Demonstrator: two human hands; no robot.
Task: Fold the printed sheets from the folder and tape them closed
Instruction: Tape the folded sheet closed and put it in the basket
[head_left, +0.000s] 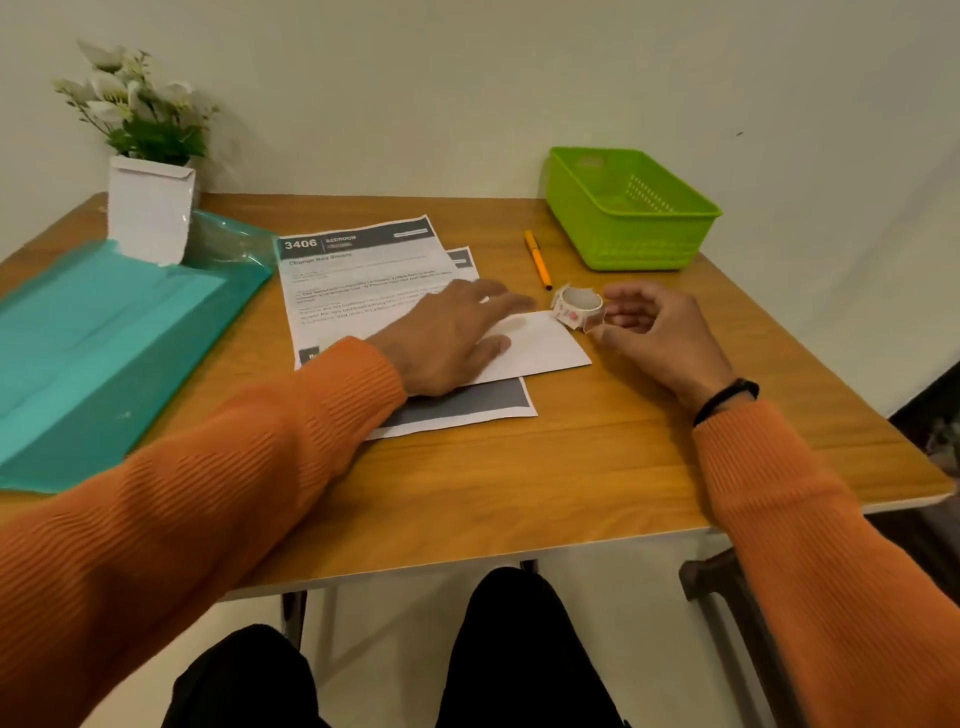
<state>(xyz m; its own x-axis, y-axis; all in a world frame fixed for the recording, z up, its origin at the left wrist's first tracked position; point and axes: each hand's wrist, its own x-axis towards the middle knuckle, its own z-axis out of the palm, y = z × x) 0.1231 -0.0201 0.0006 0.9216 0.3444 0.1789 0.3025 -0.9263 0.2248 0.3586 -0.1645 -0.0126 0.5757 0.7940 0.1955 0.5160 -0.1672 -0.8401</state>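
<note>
The left hand (452, 338) lies flat, fingers straight, pressing one folded sheet (530, 348) atop two printed sheets (363, 275) mid-table. The right hand (654, 332) pinches a clear strip drawn from one tape roll (576, 306). One pen (537, 260), one green basket (631, 208), one teal folder (104, 332).
</note>
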